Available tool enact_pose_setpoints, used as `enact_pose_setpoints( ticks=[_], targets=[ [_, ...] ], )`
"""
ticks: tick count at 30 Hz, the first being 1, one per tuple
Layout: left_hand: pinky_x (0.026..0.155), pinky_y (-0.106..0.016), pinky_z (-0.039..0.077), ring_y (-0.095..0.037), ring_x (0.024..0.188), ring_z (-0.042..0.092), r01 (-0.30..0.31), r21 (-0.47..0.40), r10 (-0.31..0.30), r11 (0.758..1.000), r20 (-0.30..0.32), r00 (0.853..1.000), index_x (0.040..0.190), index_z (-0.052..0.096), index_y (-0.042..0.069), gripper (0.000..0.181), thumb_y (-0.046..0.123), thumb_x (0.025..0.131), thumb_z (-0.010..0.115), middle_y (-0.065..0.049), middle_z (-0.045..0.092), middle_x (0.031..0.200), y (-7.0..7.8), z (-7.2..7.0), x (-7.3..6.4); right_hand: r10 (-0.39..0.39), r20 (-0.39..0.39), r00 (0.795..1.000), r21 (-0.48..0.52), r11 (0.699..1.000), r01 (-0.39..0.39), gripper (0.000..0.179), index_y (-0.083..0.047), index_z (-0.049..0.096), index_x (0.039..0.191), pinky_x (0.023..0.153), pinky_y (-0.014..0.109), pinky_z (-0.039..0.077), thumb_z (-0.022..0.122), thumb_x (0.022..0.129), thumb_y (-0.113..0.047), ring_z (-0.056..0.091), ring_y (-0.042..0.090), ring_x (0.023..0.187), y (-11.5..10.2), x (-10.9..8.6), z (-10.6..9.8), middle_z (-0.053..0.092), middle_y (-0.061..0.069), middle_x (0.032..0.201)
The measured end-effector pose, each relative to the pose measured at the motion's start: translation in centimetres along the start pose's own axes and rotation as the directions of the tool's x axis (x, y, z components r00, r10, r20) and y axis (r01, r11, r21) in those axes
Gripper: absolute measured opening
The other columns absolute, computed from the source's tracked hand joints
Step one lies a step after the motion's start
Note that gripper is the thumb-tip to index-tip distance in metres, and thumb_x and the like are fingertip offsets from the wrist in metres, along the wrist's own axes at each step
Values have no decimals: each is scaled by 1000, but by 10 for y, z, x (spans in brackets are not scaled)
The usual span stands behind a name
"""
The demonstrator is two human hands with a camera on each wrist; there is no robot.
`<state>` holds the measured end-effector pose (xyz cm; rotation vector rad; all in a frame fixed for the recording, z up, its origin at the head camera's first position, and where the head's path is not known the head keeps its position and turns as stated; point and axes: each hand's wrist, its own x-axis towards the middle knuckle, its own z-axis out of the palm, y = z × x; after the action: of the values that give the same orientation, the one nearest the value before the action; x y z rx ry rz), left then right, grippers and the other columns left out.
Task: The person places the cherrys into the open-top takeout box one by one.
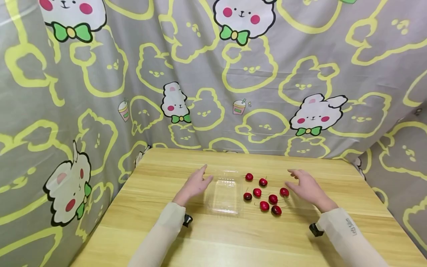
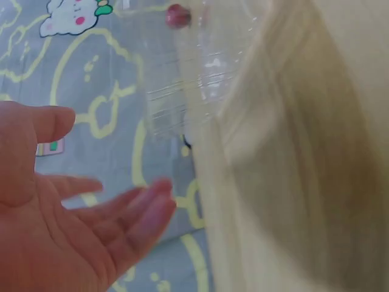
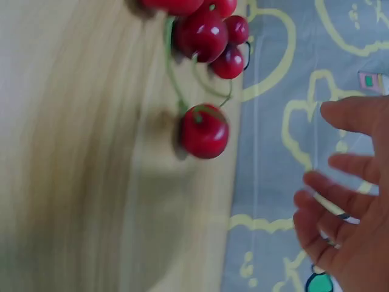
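Observation:
A clear plastic box stands on the table, left of several dark red cherries with green stems. Just left of the box is my left hand, its fingers spread loosely and holding nothing. In the left wrist view the box appears beyond the fingertips. My right hand hovers beside the rightmost cherry, also holding nothing. The right wrist view shows that hand with relaxed fingers, and a single cherry lying nearest to it.
The wooden table reaches back to a grey curtain printed with rabbits and yellow outlines. More curtain hangs along the left and right sides. Dark wrist cameras are strapped near both sleeves.

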<state>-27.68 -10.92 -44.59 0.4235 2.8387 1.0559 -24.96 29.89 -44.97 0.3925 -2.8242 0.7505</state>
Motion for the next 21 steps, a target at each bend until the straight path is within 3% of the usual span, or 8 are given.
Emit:
enact_pose_setpoints(
  ticks=[6, 12, 15, 21],
  targets=[
    [82, -44, 51, -30, 97, 60, -44, -124, 54, 991, 78, 995, 150, 25, 8, 61, 31, 99, 49, -26, 51, 124, -10, 9, 1, -66, 35, 997, 60, 996, 64, 38, 8, 58, 120, 81, 55, 48, 65, 88, -11, 54, 41, 103, 12, 1, 4, 59, 23, 114],
    [59, -30, 50, -24, 70, 61, 8, -239, 24, 971, 130, 991, 152, 20, 13, 62, 28, 99, 50, -16, 54, 110, -9, 18, -1, -108, 73, 992, 83, 991, 102, 37, 8, 60, 117, 80, 54, 48, 69, 84, -7, 55, 40, 100, 19, 1, 7, 61, 21, 110],
    [54, -29, 47, -21, 64, 59, 36, -283, 3, 958, 139, 990, 152, 18, 14, 63, 26, 99, 50, -12, 55, 100, -9, 22, -2, -103, 109, 989, 103, 990, 92, 41, 7, 59, 119, 83, 56, 47, 71, 84, -10, 55, 41, 102, 21, 0, 10, 61, 21, 110],
    [53, -29, 46, -23, 59, 57, 36, -314, 5, 949, 130, 991, 151, 17, 8, 62, 19, 99, 50, -13, 58, 80, -14, 27, -2, -69, 153, 986, 127, 991, 50, 47, 5, 57, 124, 87, 59, 43, 72, 82, -12, 52, 43, 108, 24, -3, 17, 58, 21, 116]
  ],
)
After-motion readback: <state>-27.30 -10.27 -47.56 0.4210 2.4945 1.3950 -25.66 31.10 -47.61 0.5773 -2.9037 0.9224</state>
